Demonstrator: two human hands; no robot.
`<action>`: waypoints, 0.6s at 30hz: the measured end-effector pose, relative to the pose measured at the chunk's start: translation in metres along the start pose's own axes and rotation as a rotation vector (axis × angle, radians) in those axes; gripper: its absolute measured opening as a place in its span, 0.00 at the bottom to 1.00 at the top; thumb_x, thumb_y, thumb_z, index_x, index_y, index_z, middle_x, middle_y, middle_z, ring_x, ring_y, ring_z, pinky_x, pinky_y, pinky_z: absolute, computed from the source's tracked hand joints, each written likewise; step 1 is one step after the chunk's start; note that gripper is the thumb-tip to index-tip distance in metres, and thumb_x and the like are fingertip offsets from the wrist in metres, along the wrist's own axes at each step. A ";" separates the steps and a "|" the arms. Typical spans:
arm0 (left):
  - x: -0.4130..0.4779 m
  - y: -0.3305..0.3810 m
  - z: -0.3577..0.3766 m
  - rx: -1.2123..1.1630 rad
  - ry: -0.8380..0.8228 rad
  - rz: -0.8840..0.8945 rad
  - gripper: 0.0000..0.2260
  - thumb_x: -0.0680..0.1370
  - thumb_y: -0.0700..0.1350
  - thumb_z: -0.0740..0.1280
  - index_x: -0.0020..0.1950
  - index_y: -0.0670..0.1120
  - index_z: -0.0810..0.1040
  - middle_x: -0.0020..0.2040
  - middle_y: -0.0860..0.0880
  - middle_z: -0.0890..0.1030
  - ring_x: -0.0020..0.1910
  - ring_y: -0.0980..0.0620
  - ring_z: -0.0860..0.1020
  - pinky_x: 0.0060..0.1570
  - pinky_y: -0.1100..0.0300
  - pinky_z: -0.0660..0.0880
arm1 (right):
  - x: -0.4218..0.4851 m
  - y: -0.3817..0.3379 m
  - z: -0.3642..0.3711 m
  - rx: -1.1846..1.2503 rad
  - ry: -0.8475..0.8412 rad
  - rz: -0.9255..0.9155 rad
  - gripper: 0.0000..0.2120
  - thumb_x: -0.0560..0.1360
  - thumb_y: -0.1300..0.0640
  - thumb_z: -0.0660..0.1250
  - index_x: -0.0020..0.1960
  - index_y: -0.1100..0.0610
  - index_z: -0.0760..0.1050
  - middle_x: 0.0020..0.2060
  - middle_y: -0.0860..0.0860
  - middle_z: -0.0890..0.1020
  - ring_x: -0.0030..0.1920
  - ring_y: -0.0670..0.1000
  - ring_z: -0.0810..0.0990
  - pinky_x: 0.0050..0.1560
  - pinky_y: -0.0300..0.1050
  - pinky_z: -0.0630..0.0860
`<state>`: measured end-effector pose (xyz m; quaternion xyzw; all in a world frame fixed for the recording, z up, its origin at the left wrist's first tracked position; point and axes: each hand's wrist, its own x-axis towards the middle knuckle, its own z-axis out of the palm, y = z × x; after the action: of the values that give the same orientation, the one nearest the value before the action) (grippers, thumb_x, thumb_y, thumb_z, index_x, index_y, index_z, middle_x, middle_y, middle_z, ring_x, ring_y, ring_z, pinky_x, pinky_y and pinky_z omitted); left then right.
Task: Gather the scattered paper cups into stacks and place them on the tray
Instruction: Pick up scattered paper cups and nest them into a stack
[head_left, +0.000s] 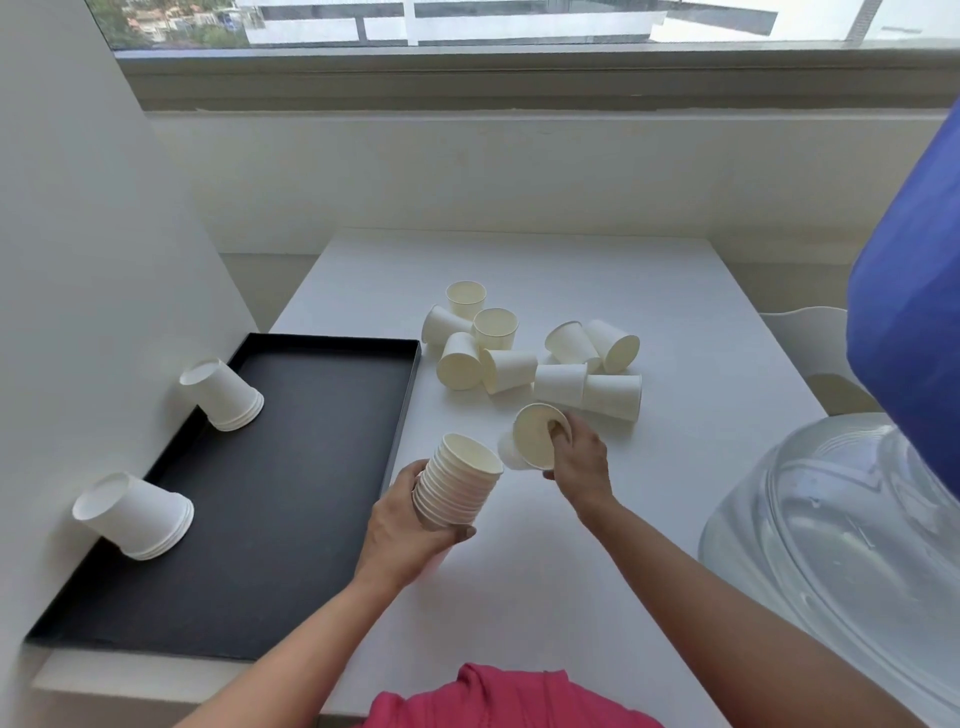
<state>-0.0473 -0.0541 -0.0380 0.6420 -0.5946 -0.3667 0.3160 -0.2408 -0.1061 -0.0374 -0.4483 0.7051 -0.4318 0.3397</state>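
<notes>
Your left hand (410, 525) curls round the lower part of a stack (460, 483) of nested cups. Its long axis is tilted, with the mouth up and toward the far right. Your right hand (579, 462) pinches one cup (537, 434) by the rim with its fingers hooked inside, the mouth turned back toward you. A second cup may sit under it, but the view is too poor to say. Both are over the near middle of the table (675, 291), just right of the tray's right edge.

Beyond them lie nine loose cups (561, 383) in a cluster mid-table: two upright and seven on their sides, pointing various ways. The black tray (291, 509) lies along the table's left edge. Two stacks stand on it, far (223, 395) and near (135, 514), both bottom-up and leaning on the wall (78, 260). A clear jug (831, 519) crowds the right edge.
</notes>
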 end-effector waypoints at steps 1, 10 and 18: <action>0.000 0.000 0.000 0.003 -0.002 0.004 0.36 0.60 0.44 0.80 0.65 0.49 0.69 0.48 0.53 0.77 0.48 0.52 0.76 0.47 0.61 0.70 | 0.000 -0.003 0.000 0.156 -0.024 0.048 0.12 0.80 0.59 0.55 0.59 0.57 0.74 0.54 0.56 0.76 0.49 0.55 0.75 0.42 0.52 0.80; -0.001 0.001 -0.001 0.023 0.016 0.017 0.35 0.60 0.43 0.80 0.64 0.49 0.70 0.47 0.54 0.76 0.47 0.52 0.75 0.43 0.65 0.69 | -0.001 -0.008 0.002 0.563 -0.265 0.131 0.12 0.81 0.53 0.56 0.61 0.53 0.72 0.58 0.54 0.75 0.59 0.55 0.74 0.40 0.41 0.77; -0.003 0.003 -0.001 0.015 0.011 0.029 0.36 0.60 0.43 0.80 0.64 0.50 0.69 0.48 0.53 0.76 0.48 0.51 0.76 0.45 0.62 0.70 | -0.009 -0.011 0.009 0.321 -0.435 0.064 0.13 0.80 0.49 0.57 0.56 0.56 0.75 0.48 0.51 0.78 0.49 0.50 0.75 0.47 0.43 0.74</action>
<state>-0.0483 -0.0515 -0.0350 0.6376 -0.6050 -0.3540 0.3195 -0.2261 -0.1028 -0.0298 -0.4486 0.5520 -0.4206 0.5632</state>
